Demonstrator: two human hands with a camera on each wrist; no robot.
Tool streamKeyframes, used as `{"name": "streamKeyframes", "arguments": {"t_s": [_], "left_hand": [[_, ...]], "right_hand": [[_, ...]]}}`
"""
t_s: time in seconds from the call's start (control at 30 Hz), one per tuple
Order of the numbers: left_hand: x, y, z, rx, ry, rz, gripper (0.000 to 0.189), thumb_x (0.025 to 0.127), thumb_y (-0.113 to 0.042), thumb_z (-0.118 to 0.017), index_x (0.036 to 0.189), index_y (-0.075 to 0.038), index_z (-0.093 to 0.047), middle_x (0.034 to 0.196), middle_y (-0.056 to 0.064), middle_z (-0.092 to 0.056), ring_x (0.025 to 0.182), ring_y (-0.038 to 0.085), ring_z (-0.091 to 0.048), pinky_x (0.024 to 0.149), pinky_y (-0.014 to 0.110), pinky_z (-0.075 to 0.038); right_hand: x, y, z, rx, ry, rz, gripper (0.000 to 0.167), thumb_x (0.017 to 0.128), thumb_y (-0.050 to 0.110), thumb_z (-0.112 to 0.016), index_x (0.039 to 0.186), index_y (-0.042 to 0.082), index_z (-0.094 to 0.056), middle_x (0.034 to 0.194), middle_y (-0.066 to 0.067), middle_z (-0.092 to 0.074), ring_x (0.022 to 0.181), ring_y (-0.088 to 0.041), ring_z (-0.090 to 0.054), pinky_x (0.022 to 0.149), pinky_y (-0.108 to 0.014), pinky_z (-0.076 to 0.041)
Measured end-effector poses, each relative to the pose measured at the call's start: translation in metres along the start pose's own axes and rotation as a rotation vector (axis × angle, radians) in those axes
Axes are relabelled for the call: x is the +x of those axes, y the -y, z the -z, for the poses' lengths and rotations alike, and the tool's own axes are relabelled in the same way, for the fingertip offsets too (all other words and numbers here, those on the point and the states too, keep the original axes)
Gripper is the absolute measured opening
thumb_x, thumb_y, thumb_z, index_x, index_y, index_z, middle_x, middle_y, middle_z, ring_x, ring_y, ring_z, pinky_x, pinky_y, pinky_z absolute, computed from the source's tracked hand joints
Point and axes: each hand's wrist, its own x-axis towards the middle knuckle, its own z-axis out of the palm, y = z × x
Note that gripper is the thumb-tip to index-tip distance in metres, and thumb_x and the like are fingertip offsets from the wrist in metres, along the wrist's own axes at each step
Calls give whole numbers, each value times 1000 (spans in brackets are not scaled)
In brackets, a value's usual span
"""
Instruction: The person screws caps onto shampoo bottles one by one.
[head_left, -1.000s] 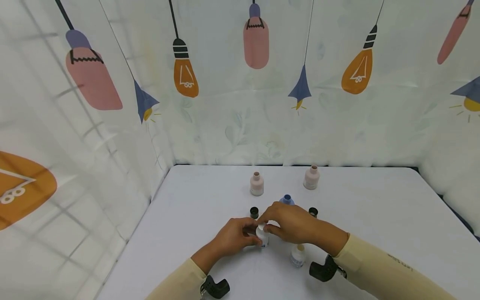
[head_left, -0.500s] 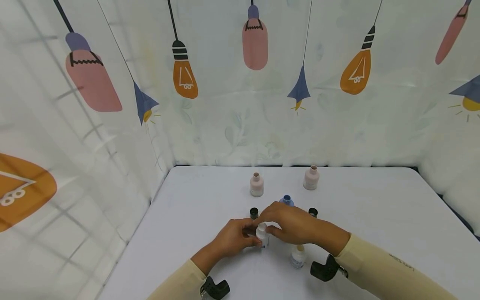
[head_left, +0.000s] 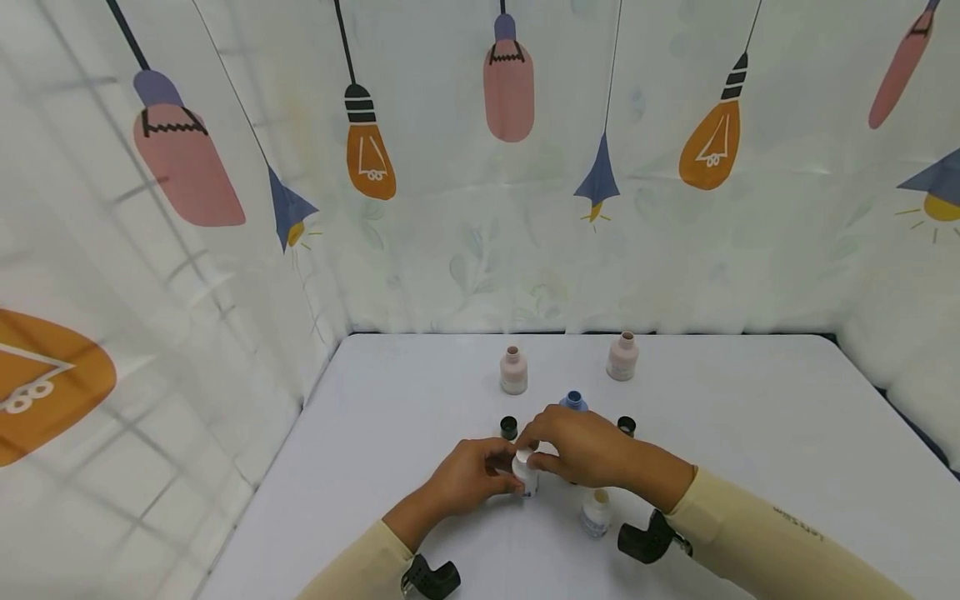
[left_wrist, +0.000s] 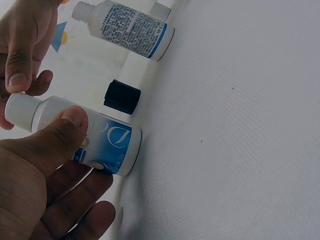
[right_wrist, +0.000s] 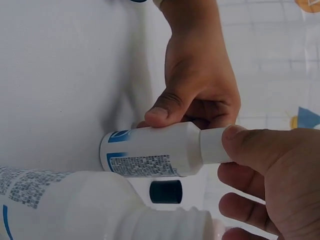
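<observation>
Standing on the white table, a small white bottle (left_wrist: 117, 137) with a blue label is held by my left hand (head_left: 471, 473), thumb on one side and fingers on the other. A white cap (right_wrist: 212, 146) sits on its neck. My right hand (head_left: 577, 446) comes over from the right and pinches this cap between thumb and fingers. Right of the held bottle stands another white bottle (head_left: 596, 512) with an uncovered, threaded neck. One black cap (left_wrist: 122, 96) lies just behind the held bottle.
Farther back stand a blue open bottle (head_left: 573, 401), partly hidden by my right hand, and two pink open bottles (head_left: 513, 371). A second black cap (head_left: 626, 425) lies beyond my right wrist. Patterned cloth walls (head_left: 450, 250) enclose the table (head_left: 405, 383).
Half a second ago the right fingers had loosened and showed more of the white cap; now they close on it again. The left hand and the bottle stay in place.
</observation>
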Motion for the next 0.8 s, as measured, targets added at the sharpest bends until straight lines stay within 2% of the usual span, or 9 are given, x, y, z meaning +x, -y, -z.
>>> {"name": "streamKeyframes", "arguments": {"t_s": [0.1, 0.27, 0.37, 0.6, 0.8], "left_hand": [[0, 0, 0, 2, 2, -2, 38, 83, -17, -86, 119, -13, -72, 107, -9, -73, 98, 6, -70, 84, 22, -55], [0, 0, 1, 16, 0, -4, 40, 83, -19, -87, 119, -13, -72, 109, -8, -73, 100, 6, -70, 85, 22, -55], [0, -1, 1, 9, 1, -3, 40, 83, -18, -87, 120, -12, -72, 110, -8, -72, 100, 7, -70, 85, 22, -55], [0, 0, 0, -6, 6, -4, 39, 84, -17, -86, 120, -12, -72, 110, -7, -72, 100, 7, -70, 84, 22, -55], [1, 1, 1, 18, 10, -14, 39, 84, -18, -86, 120, -12, -71, 110, -8, -73, 100, 6, -70, 85, 23, -56]], "right_hand": [[-1, -1, -1, -18, -3, 18, 28, 96, 27, -76, 124, 25, -73, 121, 14, -66, 115, -11, -59, 86, -31, -55], [-3, -3, -1, -33, -6, 73, 34, 97, 14, -74, 128, 26, -72, 127, 14, -66, 121, -12, -57, 91, -34, -55], [-3, -3, 0, -34, 1, 72, 32, 96, 10, -74, 125, 25, -75, 122, 15, -68, 116, -10, -59, 87, -31, -55], [-2, -1, 1, 3, 2, 16, 23, 97, 21, -74, 120, 23, -76, 114, 14, -68, 104, -10, -61, 74, -26, -53], [-1, 1, 1, -13, -1, 0, 24, 96, 25, -76, 120, 25, -75, 115, 14, -68, 105, -9, -60, 76, -28, -54]]}}
